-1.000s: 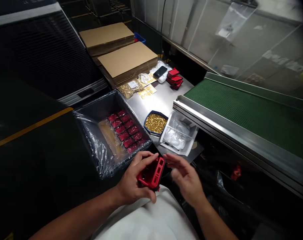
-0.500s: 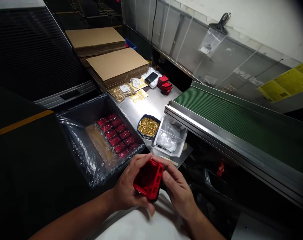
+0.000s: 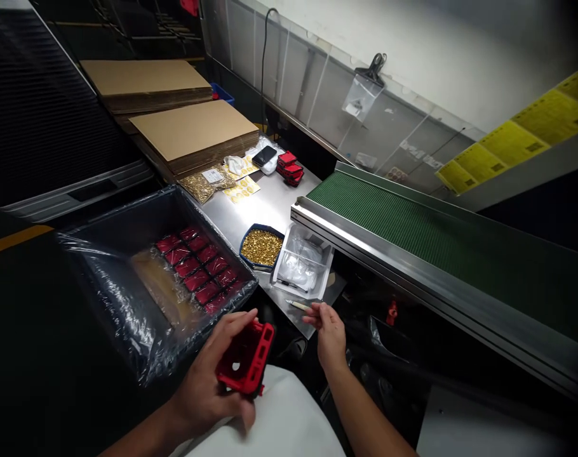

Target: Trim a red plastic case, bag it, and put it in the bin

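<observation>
My left hand point(image 3: 210, 371) is wrapped around a red, open-topped plastic housing point(image 3: 255, 358) with black outer parts, its slotted side facing right and a round hole showing inside. To the right, my right hand point(image 3: 329, 333) pinches the handle end of a small knife-like tool point(image 3: 296, 306) with a pale handle and a pointed tip. The tool lies at the near edge of the metal table point(image 3: 277, 200). Just beyond it sits a white divided bin point(image 3: 324, 279) holding clear plastic bags and a dark pen. Beside that bin, a blue tray point(image 3: 242, 249) holds many small brass-coloured parts.
At left, a plastic-lined crate point(image 3: 93, 254) contains rows of red pieces. Cardboard stacks point(image 3: 194, 130), a bag of brass parts point(image 3: 201, 184), sticker sheets point(image 3: 241, 190), a phone point(image 3: 265, 156) and stacked red-black pieces point(image 3: 289, 168) lie farther back. A green conveyor point(image 3: 389, 212) runs along the right.
My right hand has left the red housing and reached forward to the pale-handled tool. My left hand still holds the housing. The view has turned slightly right.
</observation>
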`<control>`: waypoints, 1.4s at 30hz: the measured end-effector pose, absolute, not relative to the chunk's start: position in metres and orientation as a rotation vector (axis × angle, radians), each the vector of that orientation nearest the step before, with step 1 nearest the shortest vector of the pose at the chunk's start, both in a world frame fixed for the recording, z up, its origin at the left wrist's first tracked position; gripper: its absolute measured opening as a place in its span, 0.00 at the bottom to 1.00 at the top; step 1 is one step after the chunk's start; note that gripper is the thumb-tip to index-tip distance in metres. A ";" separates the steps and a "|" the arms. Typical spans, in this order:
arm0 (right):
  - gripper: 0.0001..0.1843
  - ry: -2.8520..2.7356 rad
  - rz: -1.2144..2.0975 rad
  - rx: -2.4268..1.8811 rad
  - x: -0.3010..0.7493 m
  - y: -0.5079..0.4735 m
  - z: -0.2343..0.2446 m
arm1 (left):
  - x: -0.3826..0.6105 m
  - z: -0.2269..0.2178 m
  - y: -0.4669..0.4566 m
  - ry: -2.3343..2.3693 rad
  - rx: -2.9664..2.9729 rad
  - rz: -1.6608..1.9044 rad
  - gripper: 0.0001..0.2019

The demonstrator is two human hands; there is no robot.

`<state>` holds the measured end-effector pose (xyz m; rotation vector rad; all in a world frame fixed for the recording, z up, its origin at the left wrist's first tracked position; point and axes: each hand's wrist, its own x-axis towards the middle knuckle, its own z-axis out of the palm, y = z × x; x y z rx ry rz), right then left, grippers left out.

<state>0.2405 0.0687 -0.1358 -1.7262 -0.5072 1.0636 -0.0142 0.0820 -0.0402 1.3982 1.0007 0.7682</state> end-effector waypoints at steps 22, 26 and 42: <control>0.14 -1.145 0.626 -2.706 0.347 0.106 -0.277 | 0.014 -0.019 0.059 1.467 1.203 0.579 0.33; 0.13 -1.271 0.571 -2.662 0.352 0.095 -0.271 | 0.017 -0.022 0.061 1.430 1.199 0.585 0.34; 0.24 -0.993 0.566 -2.101 0.322 0.042 -0.155 | 0.008 -0.024 0.077 0.912 1.827 0.671 0.52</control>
